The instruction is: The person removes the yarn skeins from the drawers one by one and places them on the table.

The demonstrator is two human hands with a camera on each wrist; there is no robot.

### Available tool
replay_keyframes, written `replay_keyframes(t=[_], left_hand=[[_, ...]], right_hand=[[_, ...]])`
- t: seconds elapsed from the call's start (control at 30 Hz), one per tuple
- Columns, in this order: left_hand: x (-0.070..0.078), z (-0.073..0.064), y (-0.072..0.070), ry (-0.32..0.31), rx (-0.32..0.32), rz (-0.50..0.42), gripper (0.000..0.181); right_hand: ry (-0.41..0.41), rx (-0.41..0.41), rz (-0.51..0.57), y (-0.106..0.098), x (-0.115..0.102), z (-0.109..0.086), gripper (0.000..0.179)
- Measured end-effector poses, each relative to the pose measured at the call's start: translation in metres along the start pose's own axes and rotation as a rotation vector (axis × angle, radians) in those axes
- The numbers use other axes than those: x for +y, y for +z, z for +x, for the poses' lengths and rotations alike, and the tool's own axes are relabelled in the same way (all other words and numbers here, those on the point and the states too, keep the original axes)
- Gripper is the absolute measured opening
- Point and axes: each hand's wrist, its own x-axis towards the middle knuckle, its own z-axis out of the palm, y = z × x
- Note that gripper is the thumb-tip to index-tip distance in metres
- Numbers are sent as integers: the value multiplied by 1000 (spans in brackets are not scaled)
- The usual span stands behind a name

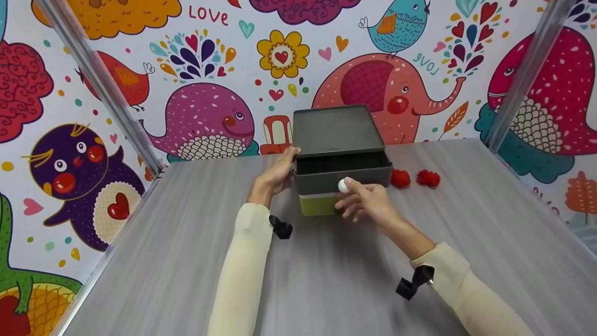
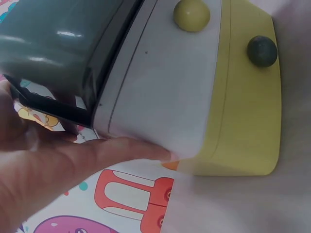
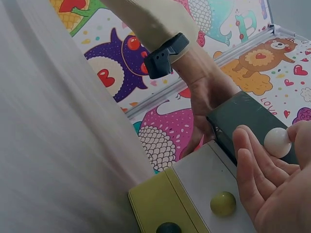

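Observation:
A small cabinet [image 1: 338,128] of stacked drawers has a dark grey top. Its dark grey top drawer [image 1: 317,183] stands partly pulled out. Below are a white drawer [image 2: 165,82] with a yellow-green knob [image 3: 223,204] and a yellow-green drawer [image 2: 248,116] with a dark knob [image 2: 262,51]. My right hand [image 1: 371,203] pinches the top drawer's white knob [image 1: 344,185], the other fingers spread beneath it. Against the cabinet's left side rests my left hand [image 1: 277,175], one straight finger lying along the white drawer's side in the left wrist view.
Two red fluffy balls, one nearer [image 1: 399,178] and one farther right [image 1: 427,178], lie on the grey table [image 1: 200,242] to the cabinet's right. A cartoon-printed wall [image 1: 280,70] rises close behind, with metal posts [image 1: 105,88] at the corners.

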Motion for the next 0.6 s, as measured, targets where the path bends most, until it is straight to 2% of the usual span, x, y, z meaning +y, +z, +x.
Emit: replay_keyframes(t=[0.33, 0.6], left_hand=[[-2, 1, 0, -11, -2, -6, 15], [0, 1, 1, -4, 0, 5, 23]], right_hand=[[9, 7, -16, 0, -2, 11, 62], [0, 10, -6, -1, -2, 15, 59]])
